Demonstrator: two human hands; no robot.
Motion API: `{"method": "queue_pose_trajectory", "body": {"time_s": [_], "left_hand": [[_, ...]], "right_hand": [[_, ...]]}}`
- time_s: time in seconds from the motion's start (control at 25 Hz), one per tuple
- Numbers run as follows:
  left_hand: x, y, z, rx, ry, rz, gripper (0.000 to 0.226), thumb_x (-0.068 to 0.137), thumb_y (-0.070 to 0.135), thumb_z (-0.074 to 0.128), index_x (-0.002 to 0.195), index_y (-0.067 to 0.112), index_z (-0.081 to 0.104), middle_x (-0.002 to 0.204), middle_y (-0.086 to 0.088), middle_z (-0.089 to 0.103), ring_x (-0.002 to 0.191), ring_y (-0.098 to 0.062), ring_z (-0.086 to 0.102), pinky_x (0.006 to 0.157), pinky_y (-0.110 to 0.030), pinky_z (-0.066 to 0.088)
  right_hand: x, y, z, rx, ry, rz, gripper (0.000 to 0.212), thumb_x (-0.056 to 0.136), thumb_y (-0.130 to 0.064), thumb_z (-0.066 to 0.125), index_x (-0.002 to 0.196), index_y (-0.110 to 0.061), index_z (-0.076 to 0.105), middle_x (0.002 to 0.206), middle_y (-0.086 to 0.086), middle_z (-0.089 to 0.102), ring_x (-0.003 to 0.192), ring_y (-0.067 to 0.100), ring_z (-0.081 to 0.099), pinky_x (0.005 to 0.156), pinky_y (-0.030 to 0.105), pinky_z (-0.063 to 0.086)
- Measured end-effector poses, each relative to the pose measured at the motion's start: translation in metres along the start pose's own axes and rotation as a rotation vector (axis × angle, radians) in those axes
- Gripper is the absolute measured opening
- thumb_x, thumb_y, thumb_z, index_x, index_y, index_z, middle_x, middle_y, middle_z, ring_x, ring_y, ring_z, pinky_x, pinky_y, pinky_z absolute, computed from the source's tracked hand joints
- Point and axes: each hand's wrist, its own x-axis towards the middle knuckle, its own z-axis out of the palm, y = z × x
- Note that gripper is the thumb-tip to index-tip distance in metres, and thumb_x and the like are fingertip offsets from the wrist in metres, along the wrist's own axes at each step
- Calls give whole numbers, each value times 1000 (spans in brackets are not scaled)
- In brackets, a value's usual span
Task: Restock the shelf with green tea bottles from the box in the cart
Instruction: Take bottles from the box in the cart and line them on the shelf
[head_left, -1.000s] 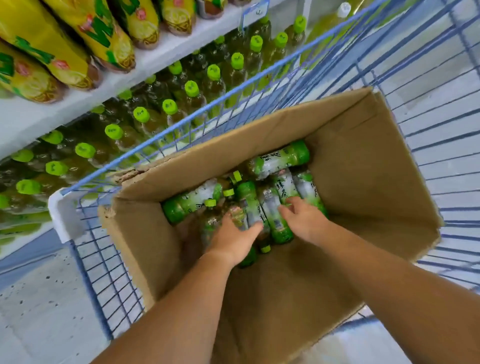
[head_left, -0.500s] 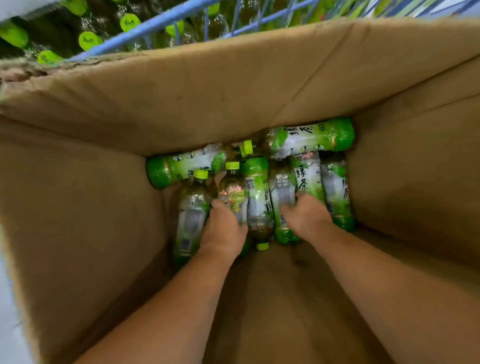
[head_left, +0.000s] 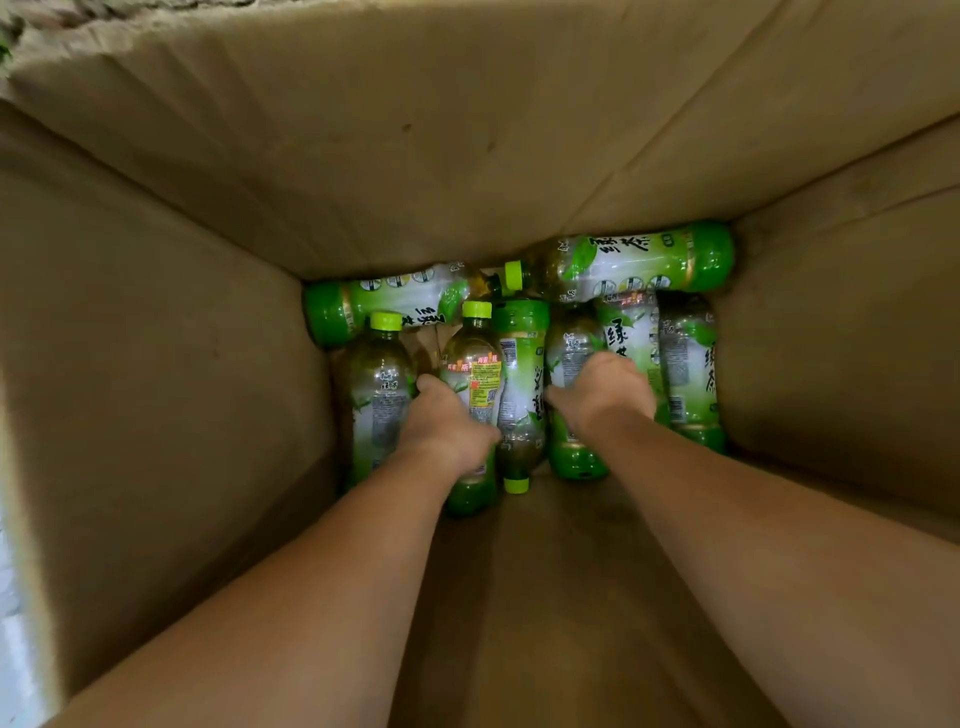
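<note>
One corrugated cardboard box (head_left: 156, 415): brown, matte, w/ a torn, fuzzy top edge at far left. 4 inner walls show, plus bare floor nearer the camera. At its far end lie 8 green tea bottles (head_left: 685, 364). They are clear plastic w/ rounded shoulders, glossy green-and-white sleeves printed in Chinese characters, and lime screw caps. 2 lie crosswise against the far wall, necks toward each other. 6 lie lengthwise in front, side by side, 1 of them cap toward the camera. The leftmost bottle (head_left: 379, 405) of that row sits just beside the left hand (head_left: 447, 421). That hand, 1 of 2 bare ones, has its fingers curled round the yellow-tag bottle (head_left: 475, 374), 2nd in the row. The right hand (head_left: 602, 389) wraps over the green-base bottle (head_left: 576, 457), 4th in the row, thumb down its left flank; fingertips hidden. 2 more bottles lie right of it, near the right wall.
</note>
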Motion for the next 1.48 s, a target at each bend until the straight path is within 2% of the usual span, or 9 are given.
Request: {"method": "queue_pose_trajectory", "body": {"time_s": [0.2, 0.4, 0.6, 0.68, 0.84, 1.0, 1.08, 1.32, 1.48], "left_hand": [[-16, 4, -9, -150, -92, -81, 76, 77, 33, 84, 134, 8, 39, 127, -13, 55, 109, -32, 57, 82, -34, 46], [-40, 8, -21, -204, -86, -1, 32, 73, 30, 83, 82, 14, 57, 81, 2, 59, 70, -13, 57, 58, -25, 45], [-95, 13, -47, -309, 24, 105, 25, 69, 32, 80, 82, 15, 67, 74, 4, 67, 63, -12, 61, 51, -22, 41], [-123, 13, -64, -342, 5, 148, 32, 69, 35, 81, 85, 23, 57, 82, 6, 65, 70, -9, 60, 53, -23, 41], [-177, 8, -96, -342, -45, 295, 40, 69, 43, 80, 96, 25, 56, 93, 5, 68, 84, -14, 66, 79, -35, 56], [-230, -2, -133, -433, -132, 451, 45, 73, 53, 67, 110, 30, 58, 103, 5, 72, 95, -17, 70, 88, -44, 56], [-254, -10, -158, -464, -171, 542, 36, 81, 55, 65, 109, 35, 54, 104, 11, 69, 93, -6, 69, 81, -37, 57], [-293, -35, -236, -409, -55, 752, 49, 86, 37, 79, 122, 27, 47, 110, 9, 66, 96, -6, 65, 78, -30, 54], [-324, -59, -278, -412, 69, 889, 30, 85, 32, 81, 101, 41, 57, 103, 14, 71, 91, -2, 67, 79, -30, 55]], "right_hand": [[0, 1, -14, 316, -161, 97, 44, 67, -48, 80, 82, -10, 63, 74, 4, 66, 63, 16, 63, 48, 20, 44], [-29, 27, -47, 882, -510, 219, 59, 71, -31, 77, 121, -8, 57, 105, 11, 71, 89, 25, 72, 63, 34, 59], [-84, 40, -89, 997, -463, 167, 102, 43, -40, 71, 140, -13, 51, 144, 18, 53, 131, 38, 52, 109, 58, 39], [-112, 43, -112, 1055, -410, 134, 93, 45, -37, 78, 133, -14, 58, 135, 19, 61, 121, 38, 59, 104, 60, 45], [-170, 46, -155, 1133, -282, 50, 38, 73, -17, 84, 108, -9, 71, 97, 23, 74, 79, 35, 73, 73, 52, 60], [-229, 39, -190, 1173, -233, -39, 28, 78, -16, 80, 104, -11, 71, 100, 24, 74, 85, 39, 73, 81, 59, 58], [-262, 30, -206, 1196, -191, -74, 23, 77, -16, 80, 99, -13, 72, 92, 20, 75, 81, 36, 72, 81, 59, 58], [-354, -8, -240, 1257, -57, -181, 17, 81, -14, 76, 97, -12, 69, 74, 12, 73, 63, 27, 72, 55, 36, 57], [-400, -42, -258, 1204, 34, -308, 19, 80, -19, 78, 97, -15, 70, 77, 10, 73, 68, 27, 72, 58, 37, 58]]}}
